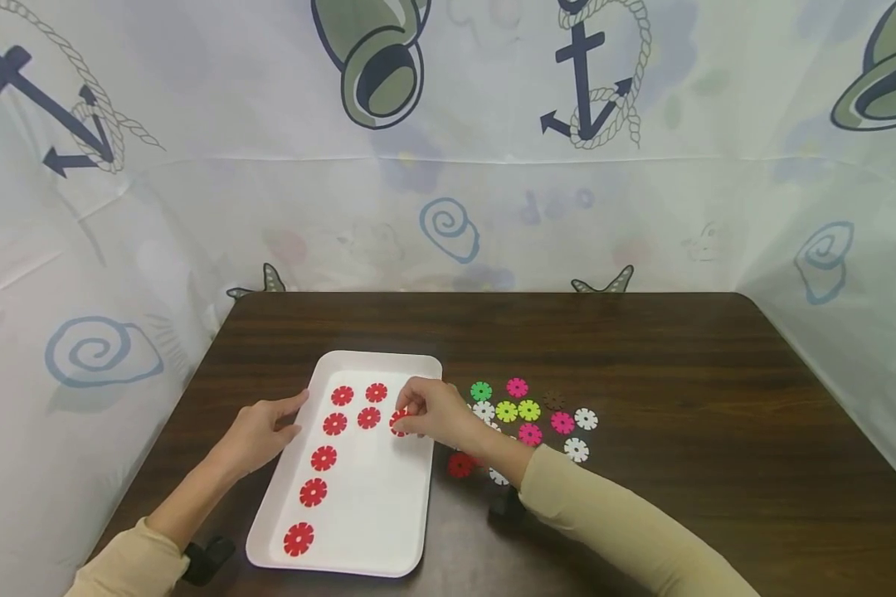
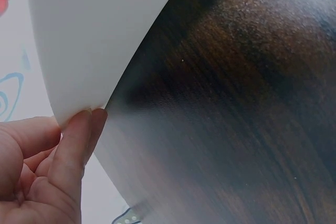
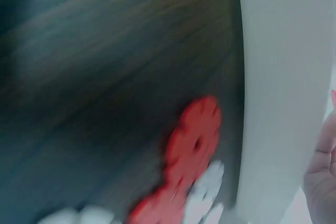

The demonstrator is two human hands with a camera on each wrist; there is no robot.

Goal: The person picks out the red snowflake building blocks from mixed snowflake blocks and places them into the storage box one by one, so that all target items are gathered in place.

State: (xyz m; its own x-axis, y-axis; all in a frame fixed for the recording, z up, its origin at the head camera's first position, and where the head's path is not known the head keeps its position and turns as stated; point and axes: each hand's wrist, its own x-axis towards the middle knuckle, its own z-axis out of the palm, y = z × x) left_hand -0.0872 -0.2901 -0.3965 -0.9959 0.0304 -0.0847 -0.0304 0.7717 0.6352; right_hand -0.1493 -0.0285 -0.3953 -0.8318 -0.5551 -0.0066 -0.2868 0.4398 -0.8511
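Observation:
A white tray (image 1: pixel 366 497) lies on the dark wooden table, bearing red notched snowflake discs (image 1: pixel 324 458). They form a long column down its left side and a pair beside the column's top. My left hand (image 1: pixel 257 431) is at the tray's left edge; the left wrist view shows its thumb and fingers (image 2: pixel 71 150) pinching the rim. Over the tray's upper right part, my right hand (image 1: pixel 439 410) pinches a red snowflake disc (image 1: pixel 399 423), level with the second row. The fingers partly cover this disc. In the right wrist view the hand (image 3: pixel 321 177) shows only at the right edge.
Right of the tray, loose snowflake discs lie scattered: green (image 1: pixel 481 390), pink (image 1: pixel 518 387), yellow (image 1: pixel 528 410), white (image 1: pixel 577 449), brown (image 1: pixel 553 400) and red (image 1: pixel 460 464). My right forearm covers some of them. A patterned cloth (image 1: pixel 493 224) hangs behind the table.

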